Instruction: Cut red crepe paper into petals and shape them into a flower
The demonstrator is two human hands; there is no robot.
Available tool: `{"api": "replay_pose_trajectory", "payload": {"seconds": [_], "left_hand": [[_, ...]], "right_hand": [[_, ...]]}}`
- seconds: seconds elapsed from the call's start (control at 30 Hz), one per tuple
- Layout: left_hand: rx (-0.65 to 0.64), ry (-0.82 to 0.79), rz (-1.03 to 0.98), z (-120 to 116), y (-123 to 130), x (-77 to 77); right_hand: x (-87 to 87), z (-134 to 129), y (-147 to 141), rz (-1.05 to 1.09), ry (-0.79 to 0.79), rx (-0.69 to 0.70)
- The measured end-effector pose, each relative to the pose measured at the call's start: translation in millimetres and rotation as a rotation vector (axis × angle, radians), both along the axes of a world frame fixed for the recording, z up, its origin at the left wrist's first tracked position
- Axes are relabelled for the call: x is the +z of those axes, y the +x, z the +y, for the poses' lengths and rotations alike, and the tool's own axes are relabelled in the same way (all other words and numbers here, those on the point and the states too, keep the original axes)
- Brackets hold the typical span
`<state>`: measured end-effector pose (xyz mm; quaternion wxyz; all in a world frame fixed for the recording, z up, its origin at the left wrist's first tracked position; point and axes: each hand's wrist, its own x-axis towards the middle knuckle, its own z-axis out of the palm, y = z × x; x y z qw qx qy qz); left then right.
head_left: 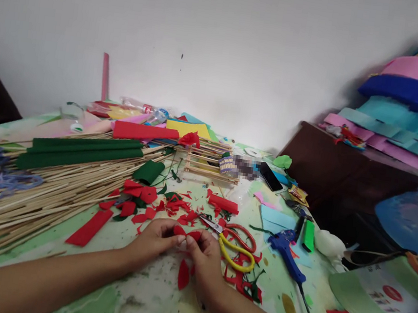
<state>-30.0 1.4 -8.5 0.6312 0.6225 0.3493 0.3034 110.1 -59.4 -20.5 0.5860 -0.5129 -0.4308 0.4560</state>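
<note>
Near the middle of the table, my left hand (162,237) and my right hand (205,258) meet at the fingertips. Both pinch a small red petal-shaped piece (186,232) between thumbs and fingers. Another red petal (183,275) lies just below, beside my right hand. Scissors with one red and one yellow handle (236,255) rest right of my right hand, blades pointing up and left. Red scraps (175,204) are strewn beyond my fingers.
Thin sticks (72,200) cover the left, with green rolls (82,152) on them. A stick frame (208,161) stands behind. To the right are a phone (271,177), a blue glue gun (288,254) with its cord, and a green container (372,286).
</note>
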Motion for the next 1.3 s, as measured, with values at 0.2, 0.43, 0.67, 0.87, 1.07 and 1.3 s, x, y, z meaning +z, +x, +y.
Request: {"api": "replay_pose_trajectory", "payload": {"seconds": [0.2, 0.43, 0.67, 0.87, 1.07, 1.3], "left_hand": [[-0.017, 0.039, -0.045, -1, -1, 1.9], [0.054, 0.037, -0.091, -1, -1, 5.3], [0.049, 0.067, -0.056, 0, 0, 1.8], [0.035, 0.119, -0.011, 0, -2, 0.8], [0.01, 0.117, -0.061, 2, 0, -1.4], [0.009, 0.101, -0.072, 4, 0, -5.6]], "right_hand": [[2.6, -3, -2, -0.048, 0.038, -0.005], [20.8, -1, 5, -0.278, 0.165, -0.065], [85.0, 90, -4, -1.229, 0.472, 0.054], [73.2, 161, -45, -1.839, 0.457, 0.384], [52.2, 184, -59, -1.996, 0.503, 0.491], [57.0, 187, -63, -2.108, 0.631, 0.561]]}}
